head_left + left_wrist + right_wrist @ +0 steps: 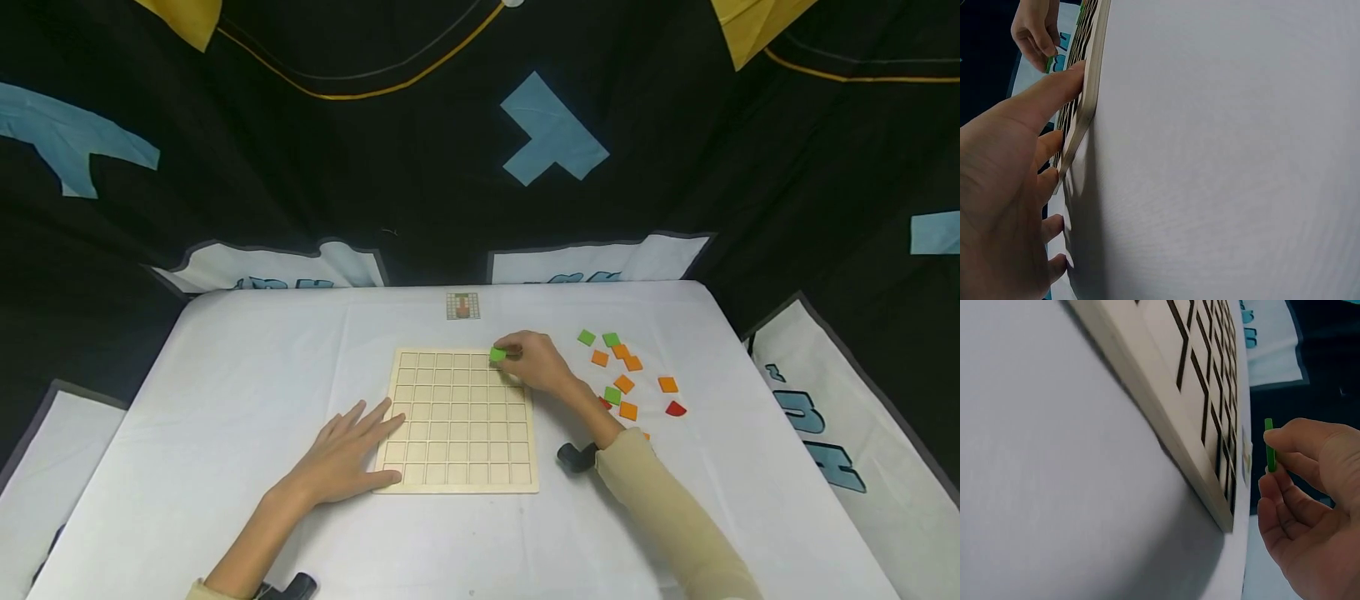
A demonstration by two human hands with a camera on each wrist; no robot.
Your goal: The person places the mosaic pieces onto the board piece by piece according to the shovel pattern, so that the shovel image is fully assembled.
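A wooden grid board [450, 433] lies flat on the white table. My right hand [536, 362] pinches a green square tile [497, 355] above the board's far right part. In the right wrist view that green tile [1270, 445] is seen edge-on between thumb and fingers, clear of the board [1147, 394]. My left hand [341, 457] is spread at the board's left edge, fingers straight. Its thumb and fingertips touch the frame, as the left wrist view shows with the thumb [1054, 94] on the board's rim [1094, 81].
Right of the board lie loose orange tiles [668, 384], green tiles [587, 337] and red rounded pieces [676, 409]. A small printed grid card [462, 306] lies beyond the board. Dark patterned cloth [420, 183] hangs behind the table [247, 375].
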